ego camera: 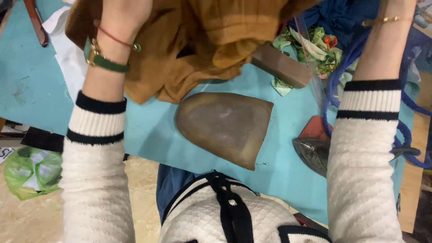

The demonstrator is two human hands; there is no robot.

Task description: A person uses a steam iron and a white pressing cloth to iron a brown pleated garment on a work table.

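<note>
1. In the head view, the mustard-brown woven cloth (193, 40) hangs bunched above the turquoise table (148, 135), lifted clear so that only its lower folds droop toward the surface.
2. The left hand (121, 18) reaches up into the cloth at its left edge. The fingers are buried in the fabric or cut off by the frame's top, so I cannot tell whether they are pinching or spread. Its wrist carries a green-strapped watch with a gold case (101, 58) and a thin red cord bracelet (118, 39).
3. The right hand is out of the frame at the top; only the forearm with a thin gold chain bracelet (387, 20) shows, so its grip cannot be told. Both arms are raised well apart, which seems to be why the cloth hangs slack between them instead of lying flat.
4. The cloth looks soft and loosely woven, with ribbed lines across one panel, deep creases and a rolled lower hem.
5. Just below the cloth lies a brown domed pressing pad with a worn grey top (225, 126), flat on the table, its rounded end toward the left.
6. Right of the pad rests a dark metal iron (310, 150) on its reddish rest, near a blue cord (337, 85).
7. Above and to the right of the pad lie a brown wooden block (281, 66) and crumpled green floral fabric (310, 47).
8. Below and left of the pad, on the floor, sits a green plastic bag (31, 173).
</note>
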